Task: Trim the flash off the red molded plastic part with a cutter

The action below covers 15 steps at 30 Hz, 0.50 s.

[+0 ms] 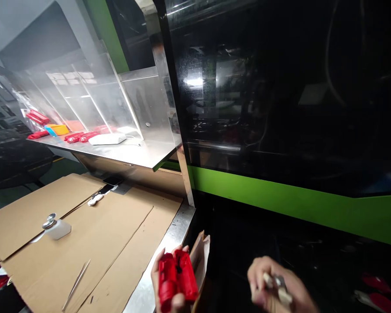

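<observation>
Single head-worn view, looking forward and down, slightly tilted. Both hands sit close at the bottom edge; cardboard-covered bench [94, 234] fills lower left, steel shelf [133, 152] mid left, the dark machine front [280, 108] fairly near at right.

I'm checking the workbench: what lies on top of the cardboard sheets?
On the cardboard lie a small white container with a metal cap, a thin metal strip and a small white piece. Whatever is beneath the sheets is covered.
</observation>
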{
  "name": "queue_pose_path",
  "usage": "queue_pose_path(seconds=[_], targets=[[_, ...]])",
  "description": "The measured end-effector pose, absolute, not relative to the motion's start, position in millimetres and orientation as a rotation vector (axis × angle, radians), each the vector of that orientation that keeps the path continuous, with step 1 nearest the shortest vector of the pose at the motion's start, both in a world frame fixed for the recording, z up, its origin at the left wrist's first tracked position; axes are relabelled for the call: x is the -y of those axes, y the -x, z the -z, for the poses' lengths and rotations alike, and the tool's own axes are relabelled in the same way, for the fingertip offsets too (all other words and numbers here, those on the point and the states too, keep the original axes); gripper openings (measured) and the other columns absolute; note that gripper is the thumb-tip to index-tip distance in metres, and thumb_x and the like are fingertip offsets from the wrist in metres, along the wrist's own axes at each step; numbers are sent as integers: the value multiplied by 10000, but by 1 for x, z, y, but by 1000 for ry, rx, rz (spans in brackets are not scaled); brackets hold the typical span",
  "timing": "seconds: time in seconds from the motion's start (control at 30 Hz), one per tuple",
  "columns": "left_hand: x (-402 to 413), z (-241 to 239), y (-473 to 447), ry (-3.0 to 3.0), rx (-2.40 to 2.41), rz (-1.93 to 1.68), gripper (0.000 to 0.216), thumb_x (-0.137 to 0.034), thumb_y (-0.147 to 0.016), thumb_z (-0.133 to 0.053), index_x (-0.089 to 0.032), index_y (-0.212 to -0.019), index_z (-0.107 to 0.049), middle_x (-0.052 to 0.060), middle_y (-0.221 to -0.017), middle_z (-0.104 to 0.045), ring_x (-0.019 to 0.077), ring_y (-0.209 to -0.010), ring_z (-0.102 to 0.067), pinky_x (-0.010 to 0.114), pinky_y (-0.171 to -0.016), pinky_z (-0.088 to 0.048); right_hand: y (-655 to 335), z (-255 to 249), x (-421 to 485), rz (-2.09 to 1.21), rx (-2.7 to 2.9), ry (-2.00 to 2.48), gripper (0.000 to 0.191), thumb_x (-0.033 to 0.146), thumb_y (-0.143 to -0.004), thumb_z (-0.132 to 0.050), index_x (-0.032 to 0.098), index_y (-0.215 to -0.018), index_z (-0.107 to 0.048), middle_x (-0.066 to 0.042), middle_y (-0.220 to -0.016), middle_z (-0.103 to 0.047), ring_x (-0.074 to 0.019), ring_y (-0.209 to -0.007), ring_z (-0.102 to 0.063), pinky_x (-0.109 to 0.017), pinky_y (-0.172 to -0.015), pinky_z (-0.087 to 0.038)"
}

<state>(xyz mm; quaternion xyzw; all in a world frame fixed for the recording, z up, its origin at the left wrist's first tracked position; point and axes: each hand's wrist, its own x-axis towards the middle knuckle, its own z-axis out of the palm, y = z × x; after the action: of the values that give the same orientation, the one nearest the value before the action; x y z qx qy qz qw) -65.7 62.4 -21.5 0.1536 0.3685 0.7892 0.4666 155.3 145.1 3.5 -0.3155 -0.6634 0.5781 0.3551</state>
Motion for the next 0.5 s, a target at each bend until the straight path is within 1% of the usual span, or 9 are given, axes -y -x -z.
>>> queue_pose_path(seconds=[0.03,0.07,0.1,0.17,0.2,0.23,0.33,0.43,0.5], targets=[[-62,22,70,-353,-903,-1945,833,-608,-576,-910,-456,-1325,-578,-37,-1381,-628,328,-1375,-484,479,-1228,-335,-165,5,-152,-1338,1741,1003,328,528,-987,-524,231,-847,-539,-7,-766,-568,-173,-662,-528,-272,-592,-410],[-61,21,72,-328,-887,-1931,878,-804,-559,-787,-445,-1334,-586,-6,-1383,-628,366,-1383,-465,512,-1202,-381,-174,15,-160,-1158,1770,1196,272,490,-998,-490,244,-915,-571,-21,-834,-610,-198,-732,-581,-296,-646,-462],[-60,19,72,-309,-859,-1904,932,-937,-546,-642,-422,-1323,-615,26,-1387,-625,401,-1394,-441,544,-1178,-412,-182,25,-168,-991,1807,1358,238,449,-992,-462,251,-994,-595,-46,-962,-658,-229,-836,-630,-340,-727,-510],[-60,9,67,-311,-790,-1849,1020,-1044,-510,-469,-404,-1276,-674,49,-1410,-603,440,-1417,-391,575,-1139,-454,-198,44,-184,-775,1868,1553,300,421,-932,-444,249,-1109,-616,-88,-1235,-655,-288,-1028,-659,-440,-865,-545],[-60,4,63,-335,-762,-1824,1043,-1066,-479,-440,-412,-1251,-693,40,-1419,-594,457,-1420,-378,589,-1118,-474,-204,52,-189,-746,1882,1610,331,445,-916,-443,254,-1116,-623,-86,-1259,-655,-296,-1043,-666,-450,-867,-557],[-60,-1,60,-363,-747,-1800,1049,-1076,-456,-431,-424,-1232,-703,28,-1416,-594,470,-1421,-371,604,-1099,-488,-209,59,-191,-749,1889,1645,336,481,-911,-443,266,-1088,-632,-73,-1213,-679,-292,-1012,-678,-434,-834,-571],[-60,-7,50,-404,-738,-1736,999,-1041,-453,-523,-447,-1240,-684,15,-1425,-586,480,-1421,-365,640,-1095,-472,-221,74,-186,-816,1890,1663,311,559,-932,-450,320,-990,-640,-7,-967,-713,-248,-896,-690,-345,-741,-576],[-62,5,45,-410,-757,-1700,956,-918,-654,-602,-316,-1395,-563,116,-1498,-505,434,-1410,-405,667,-1139,-391,-228,84,-174,-899,1898,1654,292,571,-919,-483,339,-978,-651,13,-967,-710,-222,-902,-691,-290,-739,-578],[-59,17,53,-411,-784,-1667,834,-789,-818,-595,-254,-1449,-492,158,-1515,-473,385,-1406,-426,654,-1149,-377,-230,89,-169,-964,1904,1682,319,611,-901,-503,345,-982,-660,17,-994,-717,-222,-931,-694,-277,-740,-588]])
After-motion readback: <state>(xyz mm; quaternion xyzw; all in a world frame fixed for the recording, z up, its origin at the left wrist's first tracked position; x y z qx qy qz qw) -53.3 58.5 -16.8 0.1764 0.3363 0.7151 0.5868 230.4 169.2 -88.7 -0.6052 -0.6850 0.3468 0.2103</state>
